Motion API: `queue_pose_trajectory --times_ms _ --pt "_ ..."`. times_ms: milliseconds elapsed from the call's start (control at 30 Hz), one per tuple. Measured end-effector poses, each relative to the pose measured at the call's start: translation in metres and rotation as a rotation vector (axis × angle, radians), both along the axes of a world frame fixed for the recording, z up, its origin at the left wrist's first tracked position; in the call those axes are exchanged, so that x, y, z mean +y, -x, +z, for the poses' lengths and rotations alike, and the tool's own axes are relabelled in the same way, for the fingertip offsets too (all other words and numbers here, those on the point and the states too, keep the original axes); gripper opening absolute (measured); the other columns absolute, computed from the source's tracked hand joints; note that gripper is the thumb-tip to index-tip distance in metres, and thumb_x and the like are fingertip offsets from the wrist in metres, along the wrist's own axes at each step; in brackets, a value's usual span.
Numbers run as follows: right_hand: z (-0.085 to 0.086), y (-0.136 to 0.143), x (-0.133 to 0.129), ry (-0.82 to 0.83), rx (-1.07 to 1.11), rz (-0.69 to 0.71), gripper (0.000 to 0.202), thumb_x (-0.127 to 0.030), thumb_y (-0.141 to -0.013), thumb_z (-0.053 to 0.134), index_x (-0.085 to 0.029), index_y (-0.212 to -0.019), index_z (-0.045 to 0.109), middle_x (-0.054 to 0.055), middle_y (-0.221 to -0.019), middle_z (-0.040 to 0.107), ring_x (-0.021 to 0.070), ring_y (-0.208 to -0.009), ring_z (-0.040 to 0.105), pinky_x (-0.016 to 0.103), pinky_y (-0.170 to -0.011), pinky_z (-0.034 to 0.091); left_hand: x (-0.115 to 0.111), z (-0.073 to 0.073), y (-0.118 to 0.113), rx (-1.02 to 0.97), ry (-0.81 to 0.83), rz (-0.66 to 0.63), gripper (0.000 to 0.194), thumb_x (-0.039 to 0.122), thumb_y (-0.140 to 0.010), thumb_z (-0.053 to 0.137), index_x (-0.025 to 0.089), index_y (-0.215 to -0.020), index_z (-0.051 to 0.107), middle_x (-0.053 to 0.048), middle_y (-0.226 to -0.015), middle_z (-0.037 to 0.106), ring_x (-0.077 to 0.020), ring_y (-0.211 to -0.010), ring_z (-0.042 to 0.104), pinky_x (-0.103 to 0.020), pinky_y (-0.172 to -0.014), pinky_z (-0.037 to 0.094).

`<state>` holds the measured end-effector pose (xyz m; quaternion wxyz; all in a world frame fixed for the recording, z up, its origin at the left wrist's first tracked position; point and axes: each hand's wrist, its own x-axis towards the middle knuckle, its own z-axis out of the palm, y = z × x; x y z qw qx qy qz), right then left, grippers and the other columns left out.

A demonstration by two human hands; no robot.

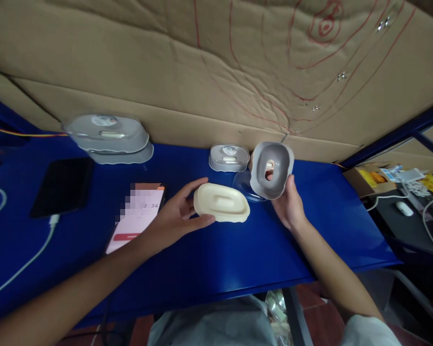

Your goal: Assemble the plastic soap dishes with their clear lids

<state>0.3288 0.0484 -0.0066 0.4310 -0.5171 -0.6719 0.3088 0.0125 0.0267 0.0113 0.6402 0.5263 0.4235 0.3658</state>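
Between thumb and fingers, my left hand (182,214) grips the near-left end of a cream oval plastic piece (222,203) with a raised bar in its middle. To its right, my right hand (290,206) holds a grey oval plastic shell (279,166), tilted so its hollow faces me; fingertips show through a slot in its bottom. Behind that shell and partly hidden by it lies a clear plastic cover (246,186) on the blue table. A small grey oval box with a clear top (229,158) stands at the back, apart from both hands.
Larger grey oval boxes with clear covers (111,137) stand at the back left. A lit phone (139,218) lies beside my left forearm, a dark tablet-like device (61,187) further left with a white cable (39,254). A cardboard wall (159,72) rises behind the blue table (216,259).
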Motion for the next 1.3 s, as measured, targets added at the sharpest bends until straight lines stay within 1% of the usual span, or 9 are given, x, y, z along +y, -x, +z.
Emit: queue_pose_trajectory --times_ms 300,433,667,767,833,967,1067,1200,1300 --pt "0.004 0.038 -0.036 -0.222 -0.187 0.146 0.044 -0.063 -0.109 0.041 -0.027 -0.124 0.062 0.013 -0.14 0.057 0.0308 -0.14 0.056 0.053 -0.12 0.049 -0.006 -0.002 -0.006 -0.109 0.08 0.056 0.102 0.04 -0.07 0.098 0.027 -0.159 0.05 -0.01 -0.137 0.074 -0.0363 -0.125 0.071 -0.047 -0.101 0.063" --pt "0.003 0.046 -0.043 -0.237 -0.243 0.262 0.036 -0.056 -0.109 0.05 -0.028 -0.131 0.056 0.014 -0.142 0.052 0.0322 -0.148 0.05 0.055 -0.122 0.047 -0.009 0.001 -0.009 -0.147 0.069 0.031 0.106 0.036 -0.068 0.099 0.027 -0.161 0.047 -0.011 -0.146 0.07 -0.0375 -0.133 0.067 -0.05 -0.109 0.059" --pt "-0.002 0.049 -0.044 -0.297 -0.337 0.455 0.047 -0.045 -0.109 0.057 -0.033 -0.154 0.047 0.013 -0.163 0.041 0.0347 -0.159 0.039 0.059 -0.128 0.042 -0.011 0.001 -0.007 -0.153 0.045 -0.012 0.113 0.036 -0.068 0.099 0.034 -0.165 0.042 -0.011 -0.161 0.058 -0.0384 -0.136 0.066 -0.049 -0.105 0.062" --pt "-0.001 0.043 -0.038 -0.319 -0.371 0.523 0.051 -0.05 -0.109 0.053 -0.035 -0.158 0.047 0.011 -0.167 0.04 0.0341 -0.16 0.038 0.057 -0.128 0.042 -0.009 0.001 -0.007 -0.131 0.033 -0.027 0.106 0.034 -0.068 0.098 0.035 -0.161 0.046 -0.01 -0.159 0.061 -0.0371 -0.135 0.067 -0.05 -0.107 0.061" --pt "-0.001 0.033 -0.028 -0.349 -0.424 0.473 0.052 -0.057 -0.11 0.046 -0.037 -0.159 0.048 0.01 -0.168 0.042 0.034 -0.159 0.04 0.058 -0.128 0.039 -0.007 0.001 -0.007 -0.139 0.047 -0.01 0.101 0.033 -0.068 0.098 0.032 -0.157 0.051 -0.009 -0.155 0.064 -0.0368 -0.134 0.067 -0.049 -0.109 0.06" --pt "-0.005 0.003 -0.001 -0.284 -0.641 0.163 0.071 -0.063 -0.105 0.054 -0.035 -0.167 0.036 0.012 -0.173 0.039 0.0388 -0.163 0.032 0.068 -0.131 0.025 -0.003 0.0 -0.007 -0.173 0.129 0.052 0.089 0.034 -0.069 0.097 0.028 -0.149 0.059 -0.009 -0.147 0.068 -0.0383 -0.136 0.063 -0.049 -0.109 0.058" --pt "-0.011 -0.013 0.013 -0.17 -0.74 0.116 0.081 -0.066 -0.101 0.06 -0.029 -0.169 0.034 0.016 -0.174 0.037 0.041 -0.163 0.03 0.07 -0.129 0.027 0.0 -0.001 -0.006 -0.216 0.166 0.117 0.077 0.038 -0.076 0.093 0.025 -0.144 0.062 -0.01 -0.142 0.07 -0.0375 -0.141 0.059 -0.05 -0.115 0.053" --pt "-0.014 -0.01 0.011 -0.118 -0.624 0.116 0.068 -0.063 -0.107 0.049 -0.029 -0.165 0.041 0.015 -0.171 0.043 0.0368 -0.161 0.037 0.065 -0.129 0.032 0.004 -0.001 -0.004 -0.27 0.22 0.177 0.071 0.039 -0.081 0.09 0.027 -0.144 0.06 -0.009 -0.141 0.07 -0.0348 -0.139 0.061 -0.047 -0.114 0.053" --pt "-0.012 0.004 -0.002 -0.1 -0.37 0.128 0.062 -0.058 -0.113 0.035 -0.032 -0.169 0.031 0.011 -0.172 0.043 0.0302 -0.159 0.042 0.058 -0.13 0.037 0.004 0.0 -0.004 -0.293 0.218 0.164 0.073 0.038 -0.078 0.093 0.029 -0.143 0.06 -0.008 -0.138 0.071 -0.0344 -0.137 0.062 -0.046 -0.112 0.054"
